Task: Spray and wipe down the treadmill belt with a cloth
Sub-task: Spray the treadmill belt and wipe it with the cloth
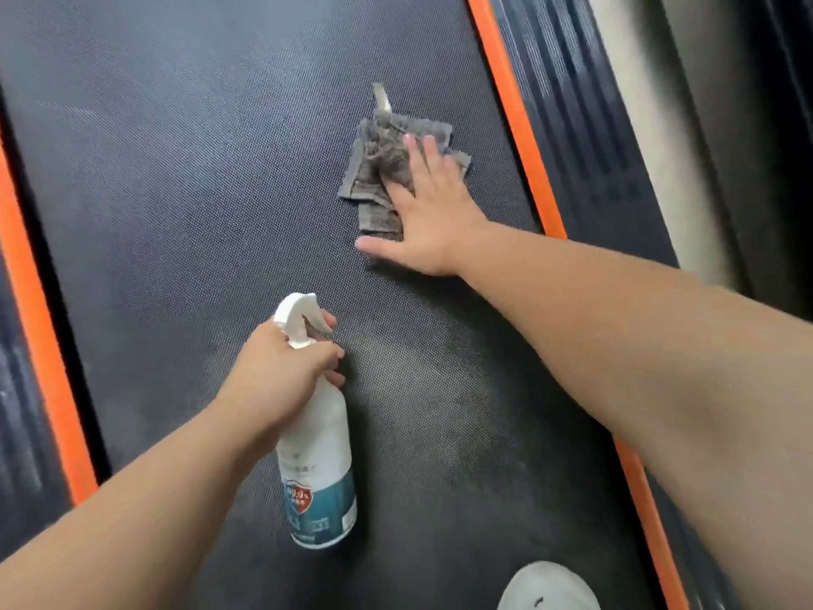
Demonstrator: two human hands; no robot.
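Dark woven belt (211, 178) across most of the view, an orange strip (514, 116) along each long edge and a ribbed dark side rail (580, 125) beyond the right one. On the belt's right half, near that strip but not touching it, a crumpled grey cloth (378, 169) with a pale tag (382, 99) poking out at its far end. Flat on the near part of the cloth, the right hand (433, 213), fingers straight and spread, thumb out sideways over bare belt. Nearer and to the left, well apart from the cloth, the left hand (281, 372) curled round the neck of a white spray bottle (321, 455), a finger at the trigger, nozzle toward the far end. Between the forearms, a dull blotchy patch (440, 411) on the belt. At the bottom edge, the toe of a white shoe (550, 587).
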